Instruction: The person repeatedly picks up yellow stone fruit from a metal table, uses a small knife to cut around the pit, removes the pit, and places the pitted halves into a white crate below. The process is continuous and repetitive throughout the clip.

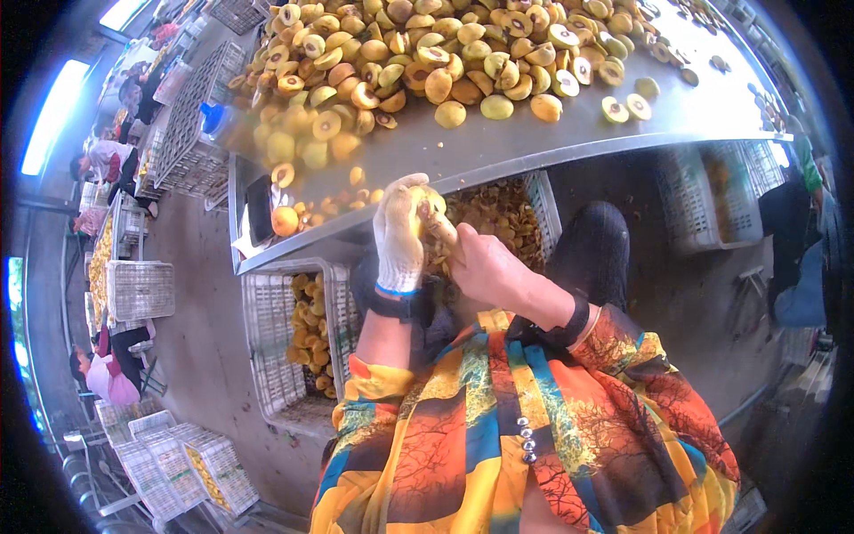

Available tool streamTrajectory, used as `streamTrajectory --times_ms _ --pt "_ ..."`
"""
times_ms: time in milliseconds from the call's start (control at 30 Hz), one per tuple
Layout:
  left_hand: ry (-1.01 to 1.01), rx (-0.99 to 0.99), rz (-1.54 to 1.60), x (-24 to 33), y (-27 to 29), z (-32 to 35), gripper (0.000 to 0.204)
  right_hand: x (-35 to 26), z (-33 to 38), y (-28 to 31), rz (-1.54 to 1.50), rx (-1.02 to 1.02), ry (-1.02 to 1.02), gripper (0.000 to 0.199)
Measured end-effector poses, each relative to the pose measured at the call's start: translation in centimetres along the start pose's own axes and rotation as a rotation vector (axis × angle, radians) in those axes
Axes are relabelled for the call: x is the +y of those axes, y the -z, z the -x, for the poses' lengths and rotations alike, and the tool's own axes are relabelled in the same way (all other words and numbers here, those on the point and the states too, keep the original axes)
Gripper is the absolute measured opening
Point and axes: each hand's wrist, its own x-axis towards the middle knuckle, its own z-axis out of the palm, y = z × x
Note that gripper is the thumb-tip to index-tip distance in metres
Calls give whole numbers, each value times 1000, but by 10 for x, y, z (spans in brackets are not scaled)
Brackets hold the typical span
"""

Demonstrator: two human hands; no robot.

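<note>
My left hand [398, 238], in a white knit glove with a blue cuff edge, is closed around a yellow peach half [429, 203] just past the metal table's near edge. My bare right hand [491, 269] grips the light, wooden-looking handle of a small pitting tool [439, 229]. Its working end meets the fruit and is hidden there. Below both hands, a crate holds brownish fruit scraps [498, 212]. Across the table lies a large heap of halved peaches [436, 62], many with reddish-brown centres showing.
The metal table's rim [356, 220] runs just beyond my hands. By my left leg stands a white crate [267, 343] with peach halves inside. Stacked white crates [689, 200] are at the right. A dark flat object [259, 210] lies at the table's left corner. Other people sit farther left.
</note>
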Motion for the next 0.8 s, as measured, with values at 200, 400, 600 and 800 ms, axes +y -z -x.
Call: streamTrajectory --times_ms 200,400,600,800 --pt "270 -212 119 10 15 -6 50 -11 1 14 -96 -151 -79 26" --pt "-174 139 147 3 -8 15 29 -29 2 8 -459 -273 -305 25" --pt "237 176 265 -2 -3 6 26 -15 0 -4 -448 -276 -236 19" --pt "475 31 319 0 6 -5 25 -16 3 -8 -617 -293 -344 12"
